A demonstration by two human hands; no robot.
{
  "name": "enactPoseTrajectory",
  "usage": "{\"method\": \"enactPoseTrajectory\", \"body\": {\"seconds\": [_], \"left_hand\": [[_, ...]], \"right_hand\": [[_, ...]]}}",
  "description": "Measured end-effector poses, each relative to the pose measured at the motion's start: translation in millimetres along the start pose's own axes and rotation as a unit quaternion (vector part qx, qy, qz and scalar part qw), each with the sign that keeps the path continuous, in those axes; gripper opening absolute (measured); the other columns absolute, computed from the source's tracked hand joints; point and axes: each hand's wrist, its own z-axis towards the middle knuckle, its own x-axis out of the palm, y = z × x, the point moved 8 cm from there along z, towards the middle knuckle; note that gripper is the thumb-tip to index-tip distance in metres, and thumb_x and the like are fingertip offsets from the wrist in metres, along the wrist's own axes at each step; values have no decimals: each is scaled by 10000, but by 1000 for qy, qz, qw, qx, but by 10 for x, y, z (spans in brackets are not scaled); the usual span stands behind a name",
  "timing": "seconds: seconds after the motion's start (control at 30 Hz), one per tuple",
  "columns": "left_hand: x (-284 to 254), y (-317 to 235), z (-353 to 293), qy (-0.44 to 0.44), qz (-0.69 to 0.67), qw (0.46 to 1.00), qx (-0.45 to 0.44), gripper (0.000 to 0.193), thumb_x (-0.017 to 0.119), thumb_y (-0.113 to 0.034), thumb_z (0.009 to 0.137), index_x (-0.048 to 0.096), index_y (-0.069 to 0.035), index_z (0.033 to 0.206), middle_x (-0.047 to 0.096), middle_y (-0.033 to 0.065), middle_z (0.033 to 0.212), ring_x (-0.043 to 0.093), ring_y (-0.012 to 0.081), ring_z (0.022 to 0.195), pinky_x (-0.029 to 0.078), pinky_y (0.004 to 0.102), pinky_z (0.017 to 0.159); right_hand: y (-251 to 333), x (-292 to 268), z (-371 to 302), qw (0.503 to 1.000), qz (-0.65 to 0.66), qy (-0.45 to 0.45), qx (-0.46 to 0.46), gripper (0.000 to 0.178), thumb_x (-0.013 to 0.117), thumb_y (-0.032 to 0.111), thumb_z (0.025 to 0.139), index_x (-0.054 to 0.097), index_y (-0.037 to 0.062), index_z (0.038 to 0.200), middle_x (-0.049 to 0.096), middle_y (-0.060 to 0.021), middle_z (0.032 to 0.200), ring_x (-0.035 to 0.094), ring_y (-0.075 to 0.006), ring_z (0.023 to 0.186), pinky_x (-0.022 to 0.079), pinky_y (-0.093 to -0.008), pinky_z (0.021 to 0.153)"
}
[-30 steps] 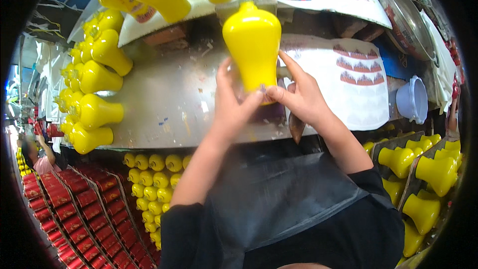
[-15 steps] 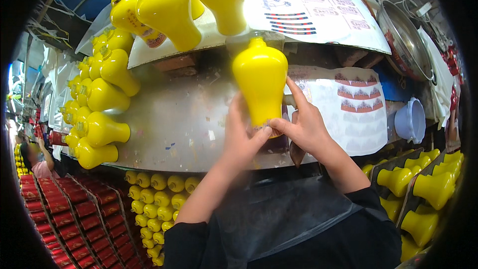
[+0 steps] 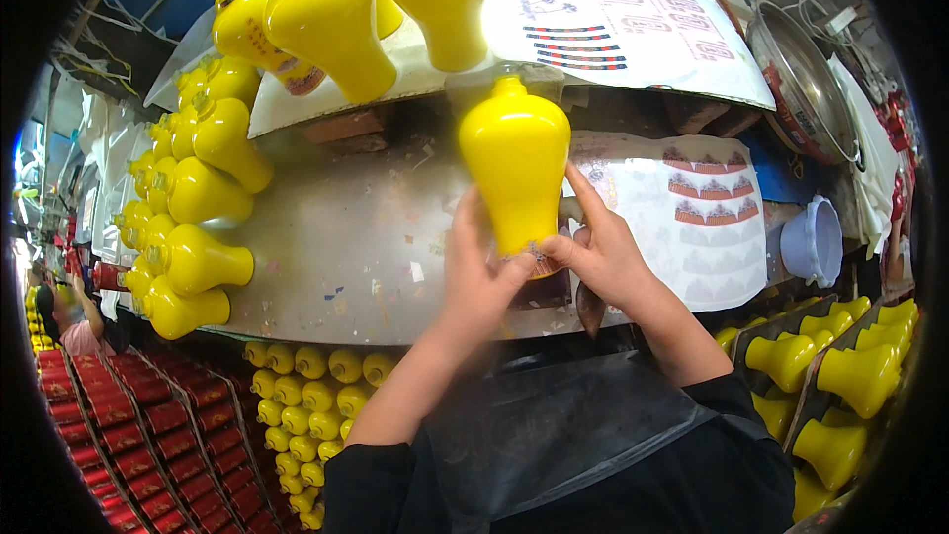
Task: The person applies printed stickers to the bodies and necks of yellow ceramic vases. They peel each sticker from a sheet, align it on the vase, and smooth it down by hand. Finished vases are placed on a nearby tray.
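Observation:
A glossy yellow vase-shaped bottle [image 3: 514,143] stands between my hands over the work table, its neck away from me and its narrow base near me. Round the base runs a printed decal strip [image 3: 534,255], partly under my thumbs. My left hand [image 3: 473,257] is closed against the left side of the base, its other fingers mostly hidden behind the bottle. From the right, my right hand [image 3: 608,252] grips the base, with the thumb on the decal and the forefinger stretched up along the side. A dark handle-like tool [image 3: 590,309] lies under my right hand.
Decal sheets lie on the table [image 3: 707,257] and on the raised white board [image 3: 652,15]. Several yellow bottles [image 3: 331,25] stand on that board; more line the table's left side [image 3: 203,259]. A pale blue bucket [image 3: 813,242] and metal basin [image 3: 806,79] are at right. Red boxes [image 3: 148,425] fill the lower left.
My thumbs have shifted slightly at the base, the right one a little to the right, so more of the decal shows between them. The bottle stays nearly where it was.

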Motion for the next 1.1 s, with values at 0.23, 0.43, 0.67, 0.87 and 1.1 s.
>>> {"method": "enactPoseTrajectory", "body": {"seconds": [0.23, 0.43, 0.67, 0.87, 1.1], "left_hand": [[12, -9, 4, -12, 7, 1000, 10, 824, 714, -211, 939, 246, 38, 1570, 377, 230, 1562, 378, 335, 1474, 285, 467, 1224], [5, -13, -3, -21, 17, 1000, 11, 811, 717, -193, 929, 270, 47, 1561, 404, 229, 1545, 403, 336, 1459, 300, 466, 1216], [-11, -11, -6, -18, 14, 1000, 13, 763, 651, -199, 971, 261, 47, 1579, 381, 231, 1580, 378, 335, 1481, 265, 452, 1237], [-117, 129, -30, 1, -36, 999, -19, 737, 586, -278, 1051, 202, -100, 1654, 456, 197, 1483, 490, 257, 1341, 418, 384, 1119], [-63, 83, -6, -11, -84, 995, -43, 814, 700, -136, 935, 271, -36, 1620, 462, 172, 1506, 453, 264, 1400, 356, 403, 1180]], "right_hand": [[-64, 31, -18, 999, -15, 32, 6, 1016, 790, 262, 869, 186, 46, 1658, 565, -16, 714, 502, -47, 554, 407, -236, 549], [-14, 26, -5, 1000, -12, 28, -2, 1011, 786, 240, 856, 198, 46, 1656, 539, -2, 691, 485, -45, 547, 388, -238, 535], [-4, -7, -5, 999, -34, 10, -12, 975, 763, 192, 843, 232, 36, 1646, 582, -22, 720, 517, -61, 570, 427, -247, 557], [-62, 29, -3, 996, 54, 26, -60, 823, 672, 224, 963, 247, 26, 1640, 648, -189, 1256, 673, -120, 916, 544, -287, 831], [-81, 67, -52, 999, 33, 21, -25, 879, 707, 261, 919, 254, 29, 1637, 719, -176, 1024, 679, -153, 751, 535, -305, 743]]}}
